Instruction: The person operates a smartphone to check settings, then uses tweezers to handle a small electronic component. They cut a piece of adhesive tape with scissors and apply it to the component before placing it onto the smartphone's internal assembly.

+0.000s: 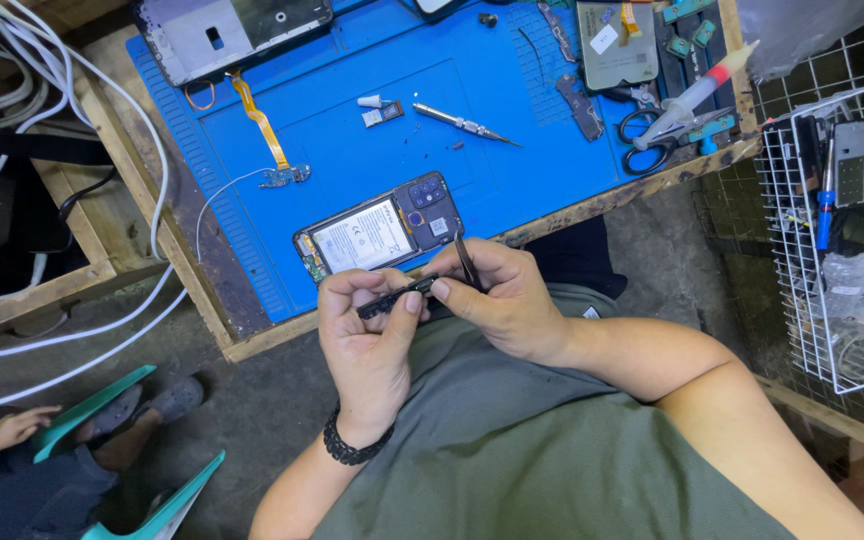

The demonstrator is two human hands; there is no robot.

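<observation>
Fingers [414, 300] pinch thin black strip [397, 295] | right hand [497, 300]: slim metal tweezers [465, 260]

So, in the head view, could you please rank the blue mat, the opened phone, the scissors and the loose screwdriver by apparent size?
1. blue mat
2. opened phone
3. scissors and screwdriver: look much alike in length, so unranked; both lie farther from the camera than the phone.

Wooden bench [592, 205], worn edge, topped with a blue work mat [512, 150]. On the mat I note: an opened phone [380, 235] near the front edge, a screwdriver [464, 124] mid-mat, an orange ribbon cable [264, 128] running from a phone frame [222, 35] at the far left, scissors [652, 145] and a syringe [697, 92] at right.
</observation>
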